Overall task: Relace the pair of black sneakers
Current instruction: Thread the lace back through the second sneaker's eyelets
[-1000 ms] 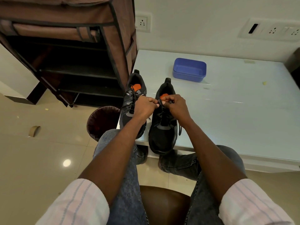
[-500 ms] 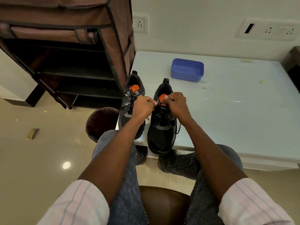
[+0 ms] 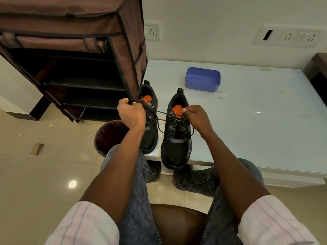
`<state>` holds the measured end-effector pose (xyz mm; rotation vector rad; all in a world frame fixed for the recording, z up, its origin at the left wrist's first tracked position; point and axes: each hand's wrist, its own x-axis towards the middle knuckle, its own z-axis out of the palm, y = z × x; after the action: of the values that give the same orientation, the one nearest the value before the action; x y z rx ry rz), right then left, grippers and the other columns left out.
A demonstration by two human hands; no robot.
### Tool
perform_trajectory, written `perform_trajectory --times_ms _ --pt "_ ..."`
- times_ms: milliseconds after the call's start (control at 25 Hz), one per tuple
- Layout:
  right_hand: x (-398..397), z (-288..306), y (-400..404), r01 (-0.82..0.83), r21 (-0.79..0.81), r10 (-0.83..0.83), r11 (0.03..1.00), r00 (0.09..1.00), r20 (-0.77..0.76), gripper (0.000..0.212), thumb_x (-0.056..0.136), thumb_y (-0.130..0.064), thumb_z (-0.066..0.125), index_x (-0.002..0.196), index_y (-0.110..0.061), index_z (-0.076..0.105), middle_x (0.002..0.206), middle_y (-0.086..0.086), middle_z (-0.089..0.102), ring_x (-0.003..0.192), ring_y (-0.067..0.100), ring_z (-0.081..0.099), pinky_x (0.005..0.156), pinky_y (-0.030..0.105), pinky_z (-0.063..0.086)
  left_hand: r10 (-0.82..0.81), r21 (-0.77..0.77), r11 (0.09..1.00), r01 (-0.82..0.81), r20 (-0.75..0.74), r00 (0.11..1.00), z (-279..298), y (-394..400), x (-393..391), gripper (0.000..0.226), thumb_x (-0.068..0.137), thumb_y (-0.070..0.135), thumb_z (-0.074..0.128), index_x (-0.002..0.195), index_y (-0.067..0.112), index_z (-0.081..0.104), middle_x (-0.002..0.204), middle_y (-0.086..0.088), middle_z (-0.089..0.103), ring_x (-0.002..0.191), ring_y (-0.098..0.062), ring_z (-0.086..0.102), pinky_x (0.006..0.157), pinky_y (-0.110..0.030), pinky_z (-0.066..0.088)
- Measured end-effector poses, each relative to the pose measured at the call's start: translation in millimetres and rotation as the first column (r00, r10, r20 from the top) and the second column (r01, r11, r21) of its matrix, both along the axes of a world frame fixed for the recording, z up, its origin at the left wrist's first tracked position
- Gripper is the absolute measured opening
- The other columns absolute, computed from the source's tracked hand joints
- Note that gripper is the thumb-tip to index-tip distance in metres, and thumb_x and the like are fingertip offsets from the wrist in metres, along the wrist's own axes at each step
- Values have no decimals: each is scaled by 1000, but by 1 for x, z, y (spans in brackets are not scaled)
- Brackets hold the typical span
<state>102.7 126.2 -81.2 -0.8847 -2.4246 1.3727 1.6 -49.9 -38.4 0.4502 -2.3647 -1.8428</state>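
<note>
Two black sneakers with orange insoles stand side by side on the white table [image 3: 247,121], toes toward me. The right sneaker [image 3: 177,138] overhangs the front edge slightly. The left sneaker [image 3: 150,131] is partly hidden by my left forearm. My left hand [image 3: 131,112] is closed on a black shoelace [image 3: 160,112] and holds it out to the left, stretched taut from the right sneaker's top eyelets. My right hand [image 3: 196,117] pinches the lace at the right side of that sneaker's collar.
A blue plastic tub [image 3: 202,79] sits further back on the table. A brown fabric shoe rack [image 3: 74,59] stands left of the table. A dark waste bin [image 3: 109,135] is on the floor below my left hand. A tape roll [image 3: 36,149] lies on the tiles.
My hands were together over the right sneaker's tongue. My left hand has pulled away to the left and upward, drawing the lace taut; my right hand stays at the sneaker's collar.
</note>
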Motion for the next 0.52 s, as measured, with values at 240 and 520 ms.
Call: perform_trajectory --times_ms 240,520 --pt "1 -2 -1 -7 19 7 1000 1000 -21 24 95 -24 59 83 -8 72 92 3 68 80 15 62 77 28 47 -754 -514 472 716 186 630 -35 31 22 25 95 22 58 119 22 67 110 -4 72 93 -26 70 89 -44 56" --pt "3 0 -2 12 9 -11 1000 1000 -21 30 94 -24 62 82 3 67 85 11 67 73 18 61 71 28 47 -80 106 989 104 -213 974 -8 9 -2 18 97 20 60 105 11 73 94 -8 73 68 -19 72 63 -32 61"
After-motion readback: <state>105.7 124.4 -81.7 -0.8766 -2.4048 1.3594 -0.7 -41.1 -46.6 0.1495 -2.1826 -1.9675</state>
